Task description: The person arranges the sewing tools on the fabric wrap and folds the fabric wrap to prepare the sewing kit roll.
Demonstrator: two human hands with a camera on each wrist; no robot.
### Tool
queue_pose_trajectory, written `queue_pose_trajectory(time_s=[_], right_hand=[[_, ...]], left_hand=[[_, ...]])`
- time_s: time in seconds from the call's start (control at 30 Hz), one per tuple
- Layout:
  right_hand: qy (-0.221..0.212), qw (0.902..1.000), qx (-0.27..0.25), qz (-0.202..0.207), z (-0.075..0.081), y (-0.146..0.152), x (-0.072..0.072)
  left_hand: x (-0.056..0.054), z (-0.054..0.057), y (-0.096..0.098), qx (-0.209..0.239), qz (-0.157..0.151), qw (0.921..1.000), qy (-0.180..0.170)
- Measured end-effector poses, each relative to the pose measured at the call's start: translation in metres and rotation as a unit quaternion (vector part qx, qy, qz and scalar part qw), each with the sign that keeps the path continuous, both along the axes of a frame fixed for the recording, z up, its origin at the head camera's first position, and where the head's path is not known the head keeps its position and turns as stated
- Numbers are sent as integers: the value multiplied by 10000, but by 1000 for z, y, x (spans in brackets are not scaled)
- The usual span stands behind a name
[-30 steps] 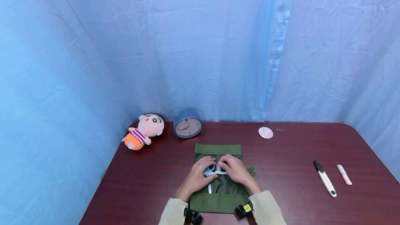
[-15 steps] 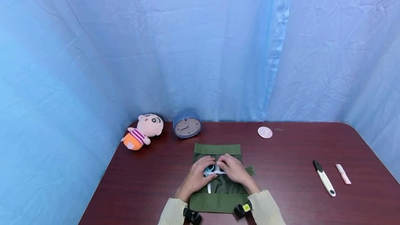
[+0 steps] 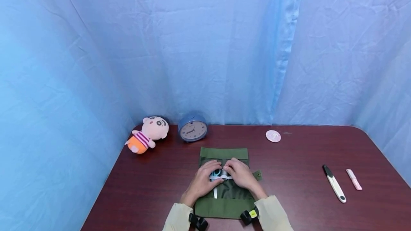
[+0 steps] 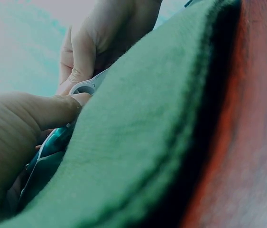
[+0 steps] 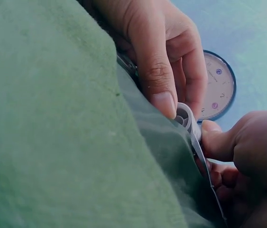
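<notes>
A dark green fabric roll-up pouch (image 3: 224,208) lies unfolded on the table, a white elastic band (image 3: 212,178) running across it. Teal-handled scissors (image 3: 217,172) lie under the band. Beside them, a grey-white spool (image 3: 224,172) with a hollow end (image 5: 184,114) sits at the band. My left hand (image 3: 203,180) curves over the scissors, its thumb at the spool's near end. Thumb and fingers of my right hand (image 3: 240,174) pinch the spool's far end. Both thumbs meet close at the spool in the wrist views; most fingertips are hidden.
A plush doll (image 3: 146,136) and a blue alarm clock (image 3: 193,129) are at the back left. Farther right lie a pink-white disc (image 3: 273,136), a white tool with a black end (image 3: 334,184) and a small pink-and-white stick (image 3: 354,179). A snap tab (image 3: 258,175) sticks out from the pouch.
</notes>
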State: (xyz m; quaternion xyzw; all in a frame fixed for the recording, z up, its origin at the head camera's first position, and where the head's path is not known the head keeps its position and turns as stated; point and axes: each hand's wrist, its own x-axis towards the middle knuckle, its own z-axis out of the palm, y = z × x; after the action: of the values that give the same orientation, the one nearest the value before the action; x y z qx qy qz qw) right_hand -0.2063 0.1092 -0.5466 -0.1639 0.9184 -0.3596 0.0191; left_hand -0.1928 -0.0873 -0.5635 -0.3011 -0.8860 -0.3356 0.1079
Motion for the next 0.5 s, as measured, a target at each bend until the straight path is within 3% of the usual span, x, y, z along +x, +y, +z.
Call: queue_pose_trajectory(time_s=[0.23,0.5], right_hand=[[14,10000,65,75,2,0,0],[80,9993,345,136,3,-4,2]], left_hand=[[0,0,-1,103,-46,9997,-216],[-2,-2,-1,131,-121,9997,-173]])
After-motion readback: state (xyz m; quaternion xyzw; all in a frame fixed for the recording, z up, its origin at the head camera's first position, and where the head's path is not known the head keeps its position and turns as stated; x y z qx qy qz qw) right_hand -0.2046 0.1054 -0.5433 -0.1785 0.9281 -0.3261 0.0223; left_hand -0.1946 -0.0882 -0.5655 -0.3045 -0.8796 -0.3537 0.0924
